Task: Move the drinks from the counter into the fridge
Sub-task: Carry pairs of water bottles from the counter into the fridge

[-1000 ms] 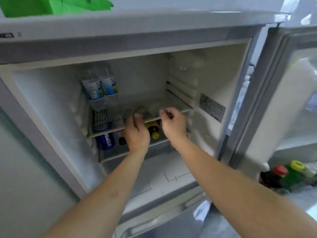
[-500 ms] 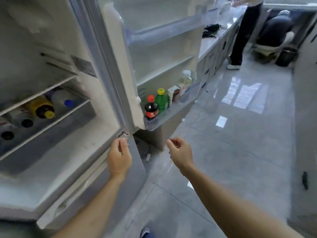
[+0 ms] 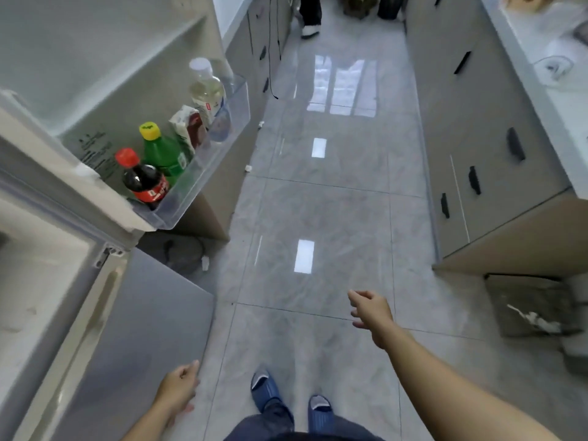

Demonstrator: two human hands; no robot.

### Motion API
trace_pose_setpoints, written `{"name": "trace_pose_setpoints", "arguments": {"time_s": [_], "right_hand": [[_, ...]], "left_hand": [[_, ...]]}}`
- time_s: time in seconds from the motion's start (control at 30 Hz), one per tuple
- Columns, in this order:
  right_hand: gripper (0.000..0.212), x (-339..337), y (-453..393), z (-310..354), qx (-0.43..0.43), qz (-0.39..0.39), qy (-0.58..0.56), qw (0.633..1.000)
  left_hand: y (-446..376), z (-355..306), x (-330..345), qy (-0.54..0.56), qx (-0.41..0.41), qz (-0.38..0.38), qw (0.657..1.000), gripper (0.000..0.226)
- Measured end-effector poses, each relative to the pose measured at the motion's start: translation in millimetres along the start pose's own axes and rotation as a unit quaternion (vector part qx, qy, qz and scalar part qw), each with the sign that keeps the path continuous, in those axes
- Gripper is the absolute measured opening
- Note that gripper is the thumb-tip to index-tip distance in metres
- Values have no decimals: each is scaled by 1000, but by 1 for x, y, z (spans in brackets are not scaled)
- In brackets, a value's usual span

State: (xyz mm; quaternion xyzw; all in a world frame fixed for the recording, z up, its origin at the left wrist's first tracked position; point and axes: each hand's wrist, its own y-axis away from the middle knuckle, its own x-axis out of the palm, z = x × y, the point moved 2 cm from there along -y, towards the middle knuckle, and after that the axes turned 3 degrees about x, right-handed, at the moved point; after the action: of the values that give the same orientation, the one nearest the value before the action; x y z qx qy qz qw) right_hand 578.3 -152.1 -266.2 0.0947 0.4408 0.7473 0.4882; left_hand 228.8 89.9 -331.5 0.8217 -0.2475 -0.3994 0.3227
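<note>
The fridge point(image 3: 47, 281) stands open at the left, its door swung out toward the aisle. The door's clear bin point(image 3: 219, 154) holds a cola bottle with a red cap point(image 3: 143, 179), a green bottle with a yellow cap point(image 3: 162, 151), a carton point(image 3: 187, 128) and a clear bottle with a white cap point(image 3: 206, 90). My left hand point(image 3: 179, 389) hangs low beside the fridge's lower door, fingers loosely curled, holding nothing. My right hand point(image 3: 370, 308) is out over the floor, fingers apart and empty. The white counter point(image 3: 547, 100) runs along the right.
Grey cabinets with black handles point(image 3: 474, 179) line the right side of the tiled aisle. A grey bin point(image 3: 534, 307) sits on the floor at the right. Another person's legs point(image 3: 310, 14) stand at the far end. My blue slippers point(image 3: 286, 396) are below.
My hands have left the fridge shelf and dropped away empty. My view has turned right, from the fridge interior to the aisle and the counter side.
</note>
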Motion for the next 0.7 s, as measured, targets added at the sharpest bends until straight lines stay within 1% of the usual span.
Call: {"name": "trace_pose_setpoints", "arguments": {"time_s": [0.1, 0.23, 0.37, 0.5, 0.6, 0.7], "right_hand": [[21, -17, 0, -34, 63, -22, -12, 998], [16, -31, 8, -74, 119, -61, -24, 991], [19, -41, 18, -98, 169, -82, -37, 982], [12, -55, 14, -105, 200, -102, -51, 973], [13, -74, -5, -107, 220, -106, -60, 968], [12, -100, -33, -95, 232, -109, -60, 965]], "left_hand": [[-6, 5, -3, -32, -23, 14, 999, 26], [-22, -16, -1, -58, -32, 44, 997, 32], [-39, -79, 23, -77, -7, 91, 993, 27], [-53, -161, 63, -72, 57, 134, 987, 23], [-65, -217, 96, -67, 78, 147, 984, 22], [-75, -264, 123, -68, 93, 137, 984, 26]]}}
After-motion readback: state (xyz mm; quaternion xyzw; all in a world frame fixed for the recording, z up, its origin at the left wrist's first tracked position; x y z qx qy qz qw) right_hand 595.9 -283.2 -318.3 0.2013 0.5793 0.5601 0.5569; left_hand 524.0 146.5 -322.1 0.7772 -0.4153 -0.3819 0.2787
